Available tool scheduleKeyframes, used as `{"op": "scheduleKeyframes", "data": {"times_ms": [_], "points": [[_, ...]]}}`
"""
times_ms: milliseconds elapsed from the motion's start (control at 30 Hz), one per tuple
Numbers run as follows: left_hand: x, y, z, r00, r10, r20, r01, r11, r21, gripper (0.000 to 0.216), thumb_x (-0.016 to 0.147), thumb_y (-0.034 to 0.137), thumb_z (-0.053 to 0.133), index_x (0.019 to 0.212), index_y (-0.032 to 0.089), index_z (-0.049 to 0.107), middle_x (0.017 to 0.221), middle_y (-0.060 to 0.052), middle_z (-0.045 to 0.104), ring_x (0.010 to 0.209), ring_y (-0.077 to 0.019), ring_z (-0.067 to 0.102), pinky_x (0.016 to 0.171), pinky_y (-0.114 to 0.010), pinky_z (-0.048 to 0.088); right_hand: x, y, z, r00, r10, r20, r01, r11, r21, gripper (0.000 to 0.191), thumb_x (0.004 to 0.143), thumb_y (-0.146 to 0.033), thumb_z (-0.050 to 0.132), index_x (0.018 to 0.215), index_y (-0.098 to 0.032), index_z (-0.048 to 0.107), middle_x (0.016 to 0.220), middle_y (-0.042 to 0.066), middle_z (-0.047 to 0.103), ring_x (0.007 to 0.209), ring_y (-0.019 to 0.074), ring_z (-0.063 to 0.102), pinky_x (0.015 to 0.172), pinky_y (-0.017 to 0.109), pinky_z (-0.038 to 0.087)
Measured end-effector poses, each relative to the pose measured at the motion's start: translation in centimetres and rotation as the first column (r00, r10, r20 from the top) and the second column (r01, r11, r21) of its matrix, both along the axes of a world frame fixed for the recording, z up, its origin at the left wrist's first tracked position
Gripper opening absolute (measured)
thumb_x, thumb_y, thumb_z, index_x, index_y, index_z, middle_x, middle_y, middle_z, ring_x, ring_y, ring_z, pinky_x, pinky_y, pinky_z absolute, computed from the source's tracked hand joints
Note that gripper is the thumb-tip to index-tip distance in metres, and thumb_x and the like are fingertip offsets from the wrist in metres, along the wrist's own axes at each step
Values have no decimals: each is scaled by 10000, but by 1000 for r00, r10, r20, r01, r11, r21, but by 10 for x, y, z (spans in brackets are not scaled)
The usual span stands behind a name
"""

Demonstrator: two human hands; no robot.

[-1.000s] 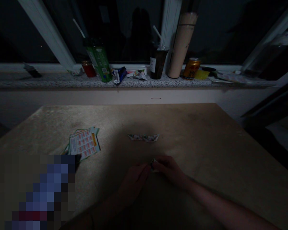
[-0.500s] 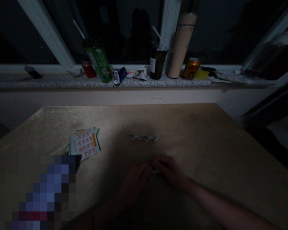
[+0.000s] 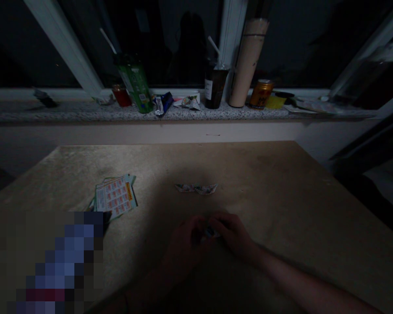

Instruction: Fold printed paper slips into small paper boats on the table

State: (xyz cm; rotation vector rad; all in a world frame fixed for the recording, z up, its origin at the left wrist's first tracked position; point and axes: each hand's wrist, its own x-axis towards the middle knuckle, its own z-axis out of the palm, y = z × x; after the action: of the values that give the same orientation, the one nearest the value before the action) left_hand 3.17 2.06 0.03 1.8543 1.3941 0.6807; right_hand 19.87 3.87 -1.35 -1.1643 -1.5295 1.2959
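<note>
Between my hands, just above the table or on it, is a small folded piece of printed paper (image 3: 211, 232), partly hidden by fingers. My right hand (image 3: 231, 231) pinches its right side between thumb and fingers. At the paper's left end, my left hand (image 3: 188, 240) curls its fingers and thumb round the edge; deep shadow blurs the exact contact. Beyond both hands lie two small folded paper boats (image 3: 196, 188), end to end. A pile of printed paper sheets (image 3: 115, 195) rests on the table to the left.
The wooden table (image 3: 265, 174) runs to a wall below a granite sill (image 3: 180, 114). Along the sill stand a green bottle (image 3: 136, 85), a dark cup with a straw (image 3: 214, 89), a tall pink flask (image 3: 248, 65) and a gold can (image 3: 261, 94). A pixelated patch covers the lower left.
My left hand's fingers have lifted and curled, opening a gap between thumb and forefinger and showing more of the folded paper. My right hand has hardly moved.
</note>
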Motion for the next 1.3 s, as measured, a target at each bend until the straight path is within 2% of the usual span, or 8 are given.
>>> {"op": "scheduleKeyframes", "data": {"times_ms": [67,167,333,600,800,900,1100,1300], "points": [[0,-1,-3,999,-12,-33,14,998,63,460,755,371,667,1164,211,529,993,-51,663,852,-218,601,773,-327,459,0,0,2,1000,-18,-20,18,1000,-22,310,836,-421,534,666,-175,614,633,9,583,619,139,524,589,254,408],[-1,-3,-5,987,-86,-135,107,981,163,426,828,300,589,1242,243,502,1049,-41,676,880,-213,619,852,-369,434,-1,0,5,998,-8,-60,6,999,-36,296,832,-426,535,707,-175,629,693,23,621,664,152,558,631,265,428],[-4,-5,-5,970,-123,-211,180,944,275,398,885,276,496,1281,248,491,1059,-44,691,885,-197,642,887,-369,427,-3,-1,3,998,-16,-61,15,1000,-13,282,837,-411,526,695,-181,607,663,5,582,644,139,533,600,248,422],[-5,-4,-6,975,-113,-189,171,930,326,360,890,259,482,1241,231,556,948,-50,721,807,-184,655,846,-359,456,-1,-2,1,993,-1,-121,-3,1000,-31,197,834,-359,555,774,-181,616,731,10,579,716,151,538,666,267,435],[-4,-1,-3,995,-31,-98,45,989,139,342,889,300,488,1200,211,601,1000,-47,711,868,-204,642,851,-347,459,-1,-3,6,972,-61,-226,51,997,-49,215,826,-358,573,996,-229,552,790,-7,557,733,145,534,654,255,432],[-3,2,1,999,38,-26,-38,999,16,348,889,322,494,1203,217,602,1060,-38,692,918,-210,628,841,-319,461,-1,-3,7,967,-56,-247,53,998,-21,217,826,-381,577,978,-231,545,833,5,568,765,149,548,676,264,445],[-1,5,5,997,20,81,-13,997,-80,310,912,384,454,1023,220,693,850,-6,709,791,-206,643,727,-264,464,-3,-8,3,985,-24,-174,40,995,92,181,797,-323,638,936,-229,572,860,22,597,778,156,570,713,295,474],[-3,5,-1,998,-19,53,22,998,-54,272,883,314,471,1036,225,679,935,-28,704,845,-223,633,773,-277,447,-4,-10,-3,987,-9,-160,25,995,99,402,789,-252,663,1157,-273,505,911,16,612,810,158,590,740,308,489]]}}
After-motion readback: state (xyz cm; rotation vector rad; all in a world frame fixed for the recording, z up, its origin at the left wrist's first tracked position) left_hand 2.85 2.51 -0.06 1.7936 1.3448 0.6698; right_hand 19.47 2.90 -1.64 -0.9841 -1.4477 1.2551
